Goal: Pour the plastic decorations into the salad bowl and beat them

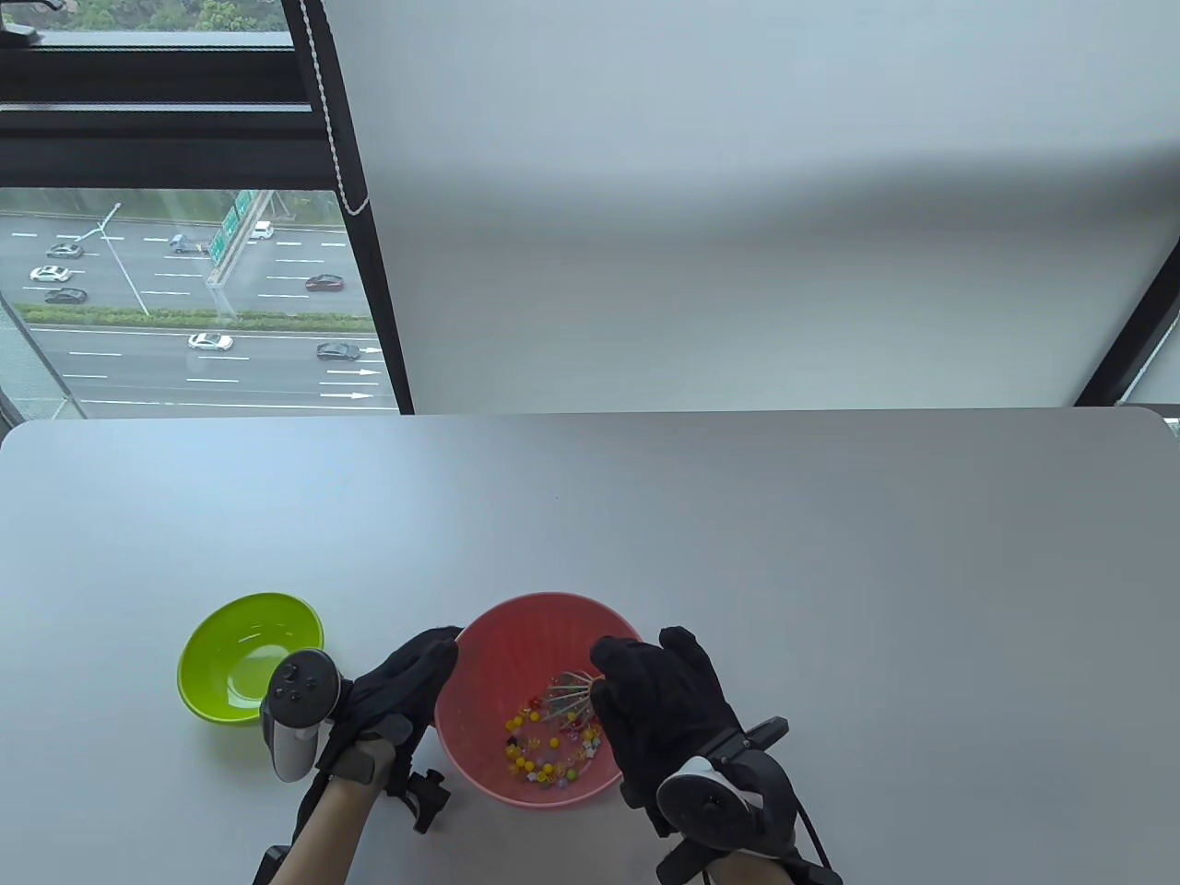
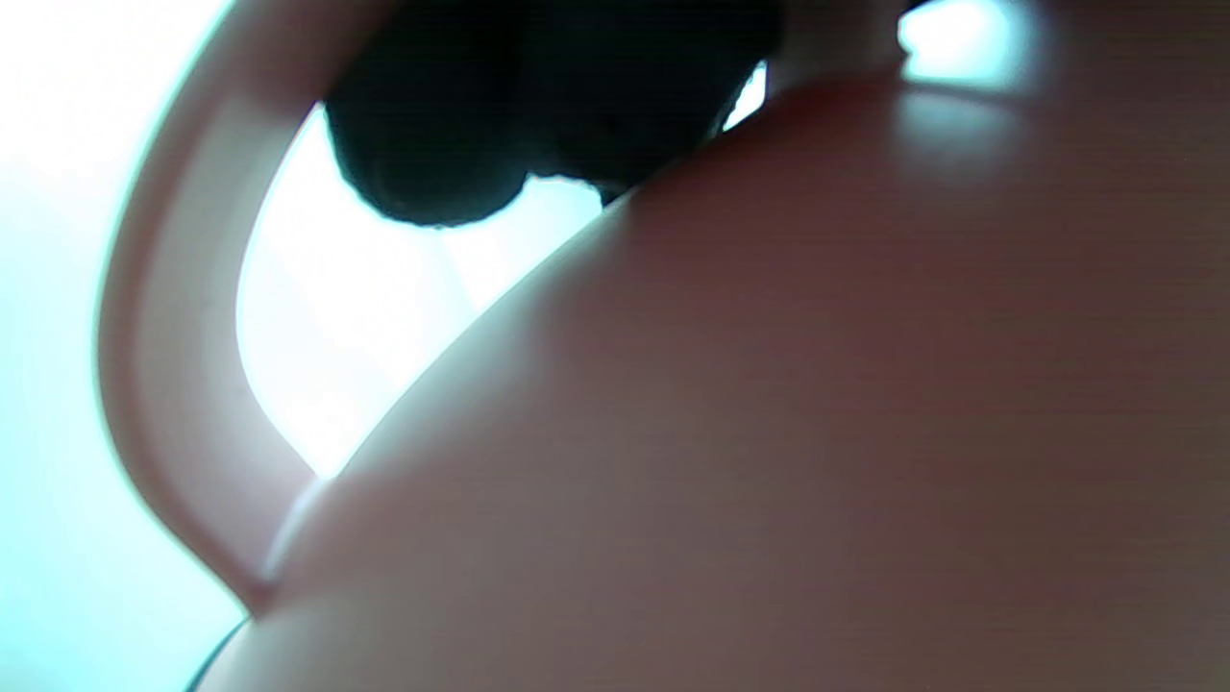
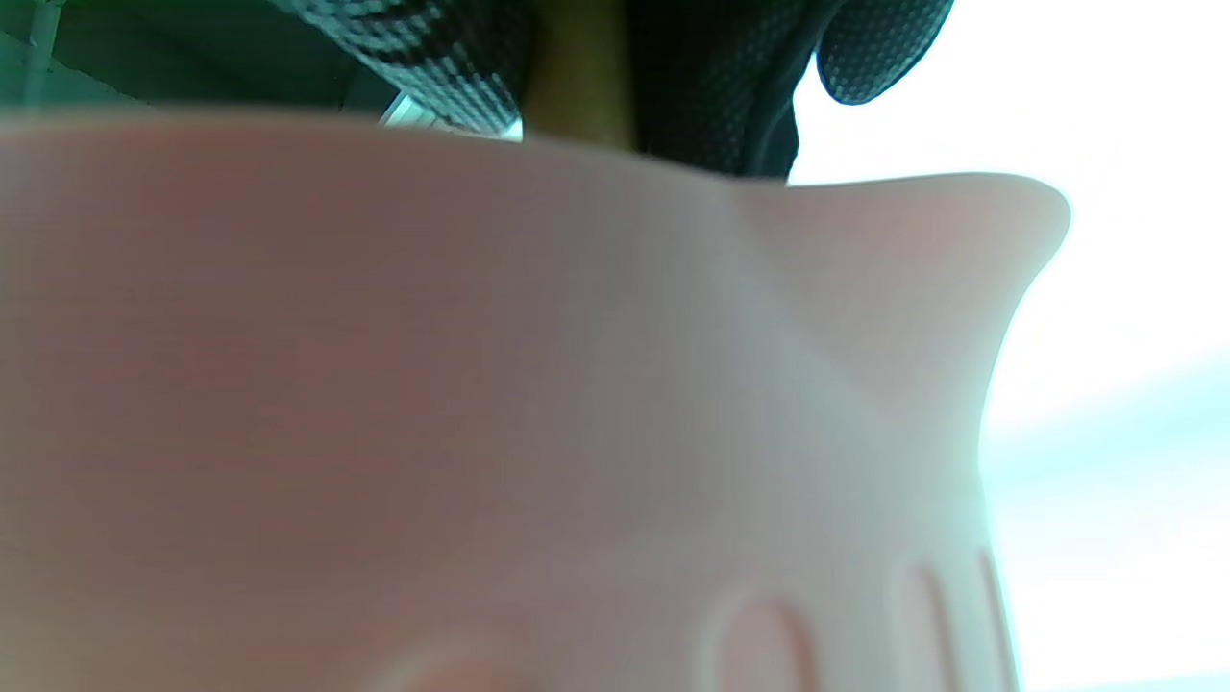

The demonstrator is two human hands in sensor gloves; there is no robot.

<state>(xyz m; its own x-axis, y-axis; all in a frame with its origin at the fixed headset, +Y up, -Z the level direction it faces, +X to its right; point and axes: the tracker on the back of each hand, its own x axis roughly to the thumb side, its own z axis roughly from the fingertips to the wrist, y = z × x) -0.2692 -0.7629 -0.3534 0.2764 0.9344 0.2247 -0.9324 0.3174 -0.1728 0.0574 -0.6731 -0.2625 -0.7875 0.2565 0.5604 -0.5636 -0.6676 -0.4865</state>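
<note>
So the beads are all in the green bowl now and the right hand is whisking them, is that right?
Not quite: the beads lie in the pink bowl, as the table view shows. The green bowl beside it holds none. The right hand does hold the whisk in among them.

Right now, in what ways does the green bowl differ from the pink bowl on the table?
The green bowl looks empty, while the pink bowl holds small coloured decorations and the wire head of a whisk. The green bowl looks smaller than the pink bowl. No hand touches the green bowl; the left hand lies against the pink bowl's rim, and the right hand reaches over it. Both stand upright on the table.
</note>
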